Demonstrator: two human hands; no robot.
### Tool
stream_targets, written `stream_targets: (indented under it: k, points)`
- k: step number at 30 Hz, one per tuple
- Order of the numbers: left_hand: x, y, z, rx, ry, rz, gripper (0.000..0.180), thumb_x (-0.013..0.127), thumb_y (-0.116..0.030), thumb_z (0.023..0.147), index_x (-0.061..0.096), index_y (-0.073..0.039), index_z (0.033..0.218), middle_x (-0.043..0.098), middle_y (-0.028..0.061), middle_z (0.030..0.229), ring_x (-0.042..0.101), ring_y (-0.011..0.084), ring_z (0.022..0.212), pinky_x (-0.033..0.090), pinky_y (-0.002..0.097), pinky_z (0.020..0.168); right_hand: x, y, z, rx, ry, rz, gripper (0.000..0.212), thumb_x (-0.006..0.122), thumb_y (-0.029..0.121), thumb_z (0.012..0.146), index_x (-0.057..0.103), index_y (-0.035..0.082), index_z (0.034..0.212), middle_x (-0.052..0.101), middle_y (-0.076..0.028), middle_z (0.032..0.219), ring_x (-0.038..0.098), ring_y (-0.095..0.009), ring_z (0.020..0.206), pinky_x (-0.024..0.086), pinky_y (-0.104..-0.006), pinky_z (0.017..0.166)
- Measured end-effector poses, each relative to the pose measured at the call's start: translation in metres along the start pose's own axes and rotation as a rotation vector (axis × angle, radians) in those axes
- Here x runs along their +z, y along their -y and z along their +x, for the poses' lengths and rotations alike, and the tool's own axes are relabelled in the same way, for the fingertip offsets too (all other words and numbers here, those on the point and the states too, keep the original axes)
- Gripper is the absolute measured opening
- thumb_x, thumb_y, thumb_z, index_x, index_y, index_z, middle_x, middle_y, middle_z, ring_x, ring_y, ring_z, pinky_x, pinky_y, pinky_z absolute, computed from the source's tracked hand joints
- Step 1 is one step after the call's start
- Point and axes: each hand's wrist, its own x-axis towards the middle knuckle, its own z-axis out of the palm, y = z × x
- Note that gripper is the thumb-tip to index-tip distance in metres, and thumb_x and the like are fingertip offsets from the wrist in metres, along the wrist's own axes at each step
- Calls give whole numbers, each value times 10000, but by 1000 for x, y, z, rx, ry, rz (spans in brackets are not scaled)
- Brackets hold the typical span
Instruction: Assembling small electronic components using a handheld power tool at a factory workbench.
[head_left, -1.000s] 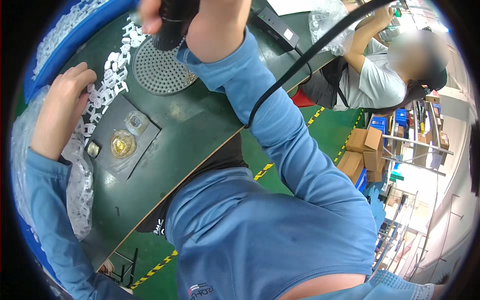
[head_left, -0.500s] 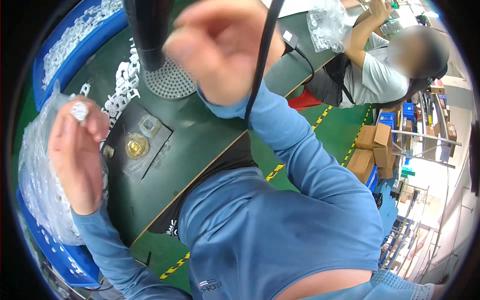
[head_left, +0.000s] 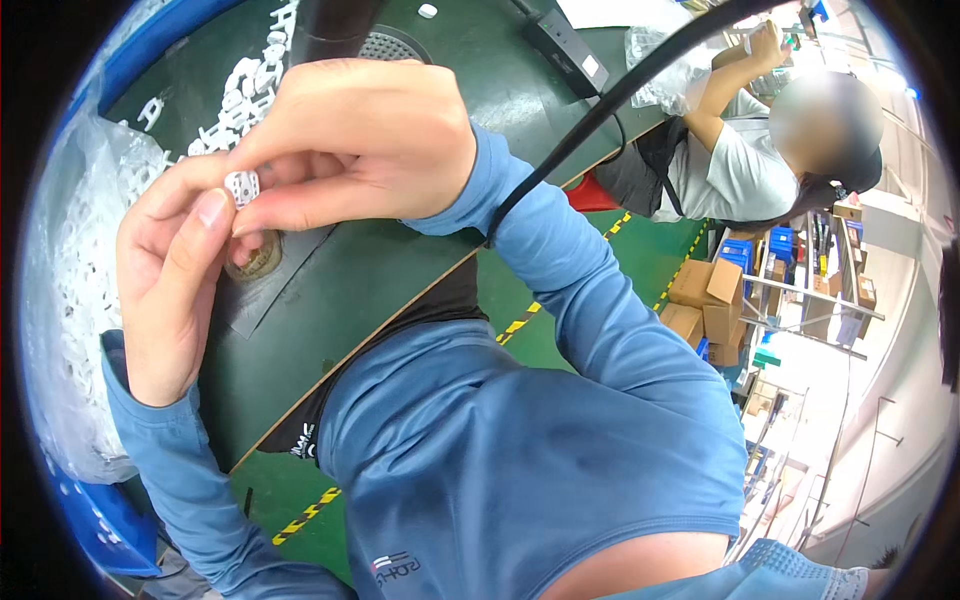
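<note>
Left hand (head_left: 175, 270) and right hand (head_left: 365, 140) together pinching a small white perforated part (head_left: 242, 186), both grips narrow around it, above dark green tabletop (head_left: 400, 250), loose white parts (head_left: 245, 90) far left

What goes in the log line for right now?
left hand: pinching small white perforated plastic piece | right hand: fingertips on same piece | below: dark green worktable | loose white plastic parts behind

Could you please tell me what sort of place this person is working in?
Probably a factory assembly line: a green workbench strewn with small white plastic parts, stacked cardboard boxes, and yellow-black floor tape.
</note>
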Motion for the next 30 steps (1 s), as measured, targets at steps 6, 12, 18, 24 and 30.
stream_targets:
  k: [6, 12, 18, 24, 30]
  points:
    - [10, -3, -1, -18, -16, -56, 298, 579, -252, 1022, 660, 20, 1112, 625, 13, 882, 486, 72, 749, 396, 230, 711, 9, -3, -4, -87, -86, -138, 291, 900, 225, 738, 756, 102, 959, 620, -9, 718, 603, -121, 558, 463, -243, 490]
    - [-7, 13, -5, 35, -90, 176, 339, 511, -295, 1069, 660, 8, 1040, 594, 13, 867, 441, 66, 707, 340, 234, 653, 16, 3, -3, 16, -90, -117, 324, 911, 307, 710, 738, 117, 907, 608, 2, 708, 599, -118, 564, 446, -262, 475]
    - [-1, 13, -5, 44, -174, 178, 310, 537, -260, 1066, 676, 16, 1045, 582, -7, 804, 454, 57, 699, 352, 225, 641, 16, 0, -8, -58, -89, -214, 323, 921, 300, 693, 732, 116, 879, 588, 14, 666, 571, -106, 543, 430, -268, 464]
    - [8, 8, -2, 40, -88, -65, 285, 570, -236, 1047, 658, 24, 1123, 574, -12, 771, 480, 55, 695, 372, 228, 637, 10, 3, -6, 30, -170, -27, 321, 930, 264, 682, 739, 104, 884, 609, 4, 685, 575, -103, 553, 434, -255, 475]
    - [2, 9, -3, -5, -109, -15, 284, 590, -243, 1032, 668, 20, 1106, 577, -15, 767, 470, 49, 685, 363, 220, 636, 5, 1, -4, 40, -46, 39, 303, 905, 194, 729, 766, 94, 979, 631, -3, 707, 556, -89, 547, 427, -228, 485]
